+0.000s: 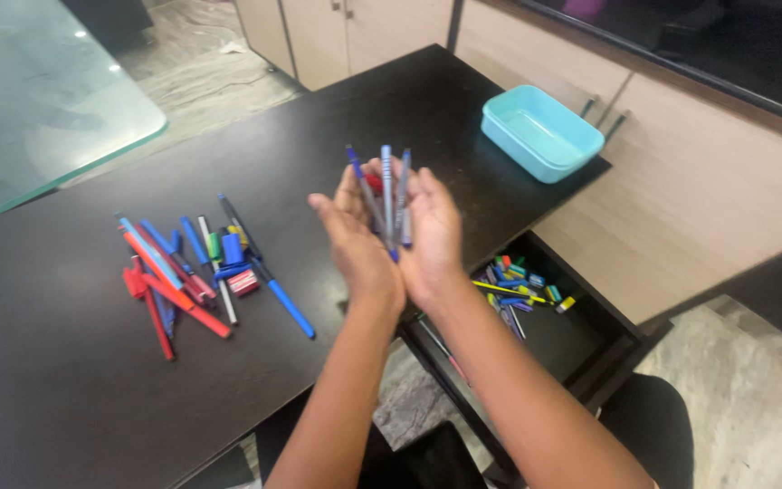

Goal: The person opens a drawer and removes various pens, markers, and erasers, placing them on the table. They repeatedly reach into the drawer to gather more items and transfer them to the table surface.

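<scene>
Black table (pixel 65 380): L hand (pixel 355 244) & R hand (pixel 432 240) fingers pressing 3 blue pens (pixel 386 195) between palms.

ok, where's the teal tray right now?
In the head view, the teal tray sits at the far right end of the black table, beyond the right hand and above the open drawer.

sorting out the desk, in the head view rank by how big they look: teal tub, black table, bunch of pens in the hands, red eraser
1. black table
2. teal tub
3. bunch of pens, nearer the camera, so unsure against the tub
4. red eraser
</scene>
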